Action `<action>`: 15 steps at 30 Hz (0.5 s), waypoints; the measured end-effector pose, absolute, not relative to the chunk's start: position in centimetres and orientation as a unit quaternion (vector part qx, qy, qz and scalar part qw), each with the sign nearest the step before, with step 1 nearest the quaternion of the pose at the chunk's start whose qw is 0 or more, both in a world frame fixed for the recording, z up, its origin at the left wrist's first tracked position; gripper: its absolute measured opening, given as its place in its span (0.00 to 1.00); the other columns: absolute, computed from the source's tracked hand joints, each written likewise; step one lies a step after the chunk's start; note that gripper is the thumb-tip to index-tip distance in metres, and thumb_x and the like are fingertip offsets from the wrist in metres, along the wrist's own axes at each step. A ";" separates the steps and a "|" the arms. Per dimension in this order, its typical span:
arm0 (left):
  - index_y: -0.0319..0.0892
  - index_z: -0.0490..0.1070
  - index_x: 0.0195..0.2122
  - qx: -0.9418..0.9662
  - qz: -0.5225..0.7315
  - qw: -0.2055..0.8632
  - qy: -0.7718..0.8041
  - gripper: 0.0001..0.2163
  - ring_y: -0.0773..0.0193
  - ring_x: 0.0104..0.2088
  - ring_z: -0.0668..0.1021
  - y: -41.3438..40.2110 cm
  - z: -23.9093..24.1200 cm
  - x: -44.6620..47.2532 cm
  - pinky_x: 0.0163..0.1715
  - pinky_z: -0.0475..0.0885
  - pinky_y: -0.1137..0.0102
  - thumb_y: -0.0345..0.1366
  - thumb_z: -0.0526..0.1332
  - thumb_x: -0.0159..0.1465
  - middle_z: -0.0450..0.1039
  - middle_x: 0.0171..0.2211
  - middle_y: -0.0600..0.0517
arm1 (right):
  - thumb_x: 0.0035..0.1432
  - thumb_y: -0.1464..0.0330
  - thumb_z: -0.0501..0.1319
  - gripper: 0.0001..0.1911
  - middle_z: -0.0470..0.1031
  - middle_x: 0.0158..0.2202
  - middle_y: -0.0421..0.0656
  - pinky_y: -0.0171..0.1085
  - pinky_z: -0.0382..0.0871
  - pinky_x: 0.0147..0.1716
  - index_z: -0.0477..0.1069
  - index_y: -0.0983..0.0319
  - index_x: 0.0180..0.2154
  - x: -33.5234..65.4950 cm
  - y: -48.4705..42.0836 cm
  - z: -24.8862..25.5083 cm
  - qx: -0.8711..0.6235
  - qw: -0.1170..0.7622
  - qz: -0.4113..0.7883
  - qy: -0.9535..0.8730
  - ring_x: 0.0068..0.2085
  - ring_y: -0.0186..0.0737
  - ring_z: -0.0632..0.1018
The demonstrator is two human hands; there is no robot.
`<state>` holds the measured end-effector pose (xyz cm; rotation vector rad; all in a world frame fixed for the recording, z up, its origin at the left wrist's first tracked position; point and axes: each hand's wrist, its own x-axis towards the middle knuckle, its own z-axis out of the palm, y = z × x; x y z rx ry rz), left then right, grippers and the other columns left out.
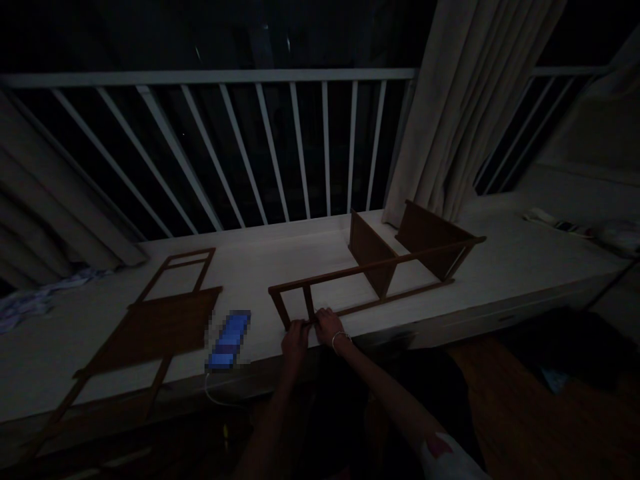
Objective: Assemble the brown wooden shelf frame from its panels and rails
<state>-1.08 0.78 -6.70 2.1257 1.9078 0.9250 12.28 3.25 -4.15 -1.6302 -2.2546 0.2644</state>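
Note:
A brown wooden shelf frame (345, 272) lies on its side on the white window ledge, with two shelf panels standing up toward its right end. My left hand (296, 339) is closed on the near rail by the frame's left corner. Just right of it, my right hand (329, 327), with a bracelet at the wrist, grips the same rail where a short crossbar (309, 303) meets it. The fingertips and anything small between them are hard to make out in the dim light.
Another wooden frame with a panel (155, 327) lies at the left, partly over the ledge's front edge. Between the frames rests a lit phone (230, 340) on a white cable (213, 397). Behind are white railings (295, 147) and a curtain (450, 107); cloth (40, 300) lies far left.

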 end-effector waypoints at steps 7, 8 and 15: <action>0.44 0.62 0.43 0.700 0.292 0.067 0.649 0.13 0.65 0.40 0.70 0.7 -6.6 -0.8 0.34 0.63 0.73 0.41 0.49 0.59 0.66 0.42 0.50 | 0.52 0.69 0.52 0.12 0.67 0.40 0.49 0.39 0.55 0.45 0.65 0.66 0.39 12.2 3.3 -4.0 -0.575 0.169 0.098 -0.794 0.45 0.42 0.64; 0.44 0.62 0.43 0.696 0.289 0.069 0.653 0.13 0.64 0.40 0.70 0.6 -6.6 -0.8 0.34 0.63 0.72 0.41 0.49 0.59 0.66 0.42 0.50 | 0.52 0.68 0.52 0.12 0.67 0.40 0.49 0.39 0.55 0.45 0.65 0.66 0.39 12.2 3.3 -4.0 -0.576 0.169 0.099 -0.794 0.45 0.42 0.64; 0.44 0.61 0.44 0.701 0.279 0.082 0.651 0.13 0.64 0.40 0.70 0.5 -6.3 -0.8 0.35 0.63 0.72 0.39 0.48 0.59 0.65 0.43 0.51 | 0.51 0.66 0.54 0.14 0.67 0.41 0.49 0.39 0.54 0.46 0.65 0.66 0.40 12.1 3.3 -4.1 -0.583 0.163 0.103 -0.790 0.46 0.42 0.64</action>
